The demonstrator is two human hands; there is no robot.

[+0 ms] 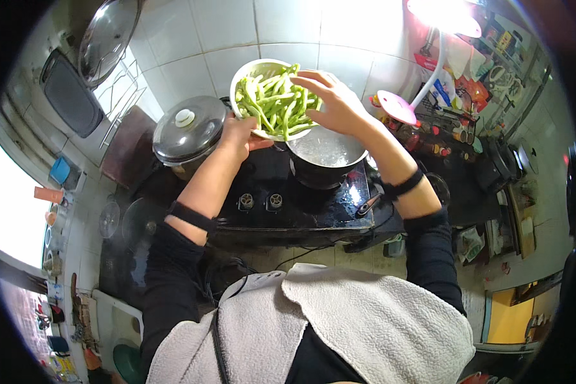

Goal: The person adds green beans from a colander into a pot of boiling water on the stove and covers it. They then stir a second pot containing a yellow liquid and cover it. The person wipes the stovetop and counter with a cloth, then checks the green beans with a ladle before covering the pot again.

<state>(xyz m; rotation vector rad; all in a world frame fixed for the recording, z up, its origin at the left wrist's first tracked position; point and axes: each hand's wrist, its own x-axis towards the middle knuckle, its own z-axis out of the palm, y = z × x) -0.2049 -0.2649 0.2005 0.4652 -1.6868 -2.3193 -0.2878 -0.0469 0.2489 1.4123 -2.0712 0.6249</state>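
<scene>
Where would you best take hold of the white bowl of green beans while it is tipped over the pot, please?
Grip the white bowl by its rim, from the left side, as the left hand does at the lower edge. It is tilted toward the pot, and the right hand covers the beans.

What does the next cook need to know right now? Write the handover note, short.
Left hand: holds the white bowl by its lower rim, tilted over the pot.
Right hand: spread on the green beans, at the bowl's pot-side edge.
Pot sits on the stove, with steaming water in it. A lidded pot stands to its left.
Done: bowl brought over the pot and tipped.
Left: beans look to be all in the bowl; none seen in the water.
</scene>
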